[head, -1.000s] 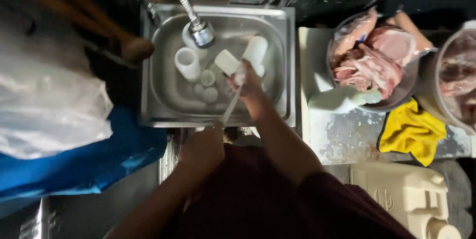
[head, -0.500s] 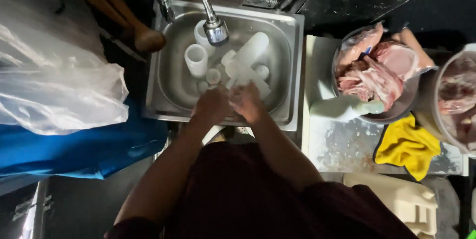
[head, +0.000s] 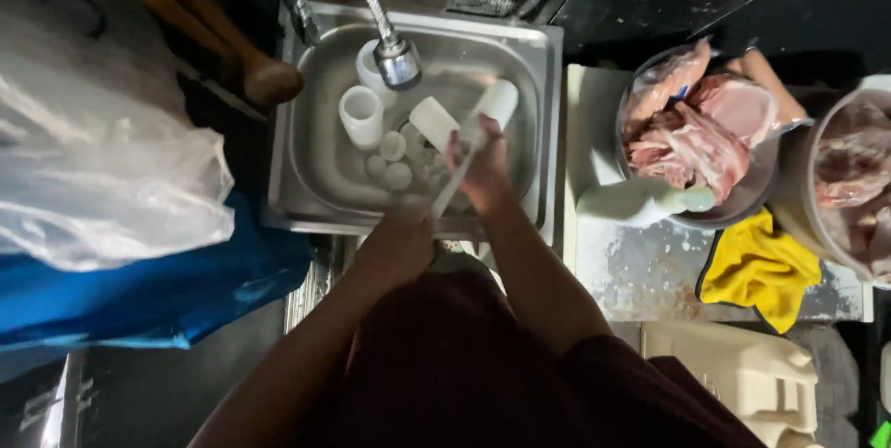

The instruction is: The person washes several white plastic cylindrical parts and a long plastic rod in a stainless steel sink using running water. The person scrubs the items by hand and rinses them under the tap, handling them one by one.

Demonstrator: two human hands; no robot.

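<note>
The right hand (head: 483, 165) is over the steel sink (head: 548, 114), fingers closed around a thin pale rod (head: 452, 190) that slants down toward the near rim; a white tube (head: 497, 103) lies just past the fingertips, and whether the hand touches it I cannot tell. The left hand (head: 397, 244) sits at the sink's near edge, curled, close to the rod's lower end (its grip is hidden, so I cannot tell whether it holds anything). In the basin lie a white cup (head: 361, 116), a white block (head: 433, 123) and small round caps (head: 393, 145), under a faucet (head: 397, 60) on a flexible hose. To the right, a bowl (head: 691, 216) of raw meat (head: 691, 128), and near it a yellow cloth (head: 759, 267). To the left, a plastic bag (head: 102, 188).
</note>
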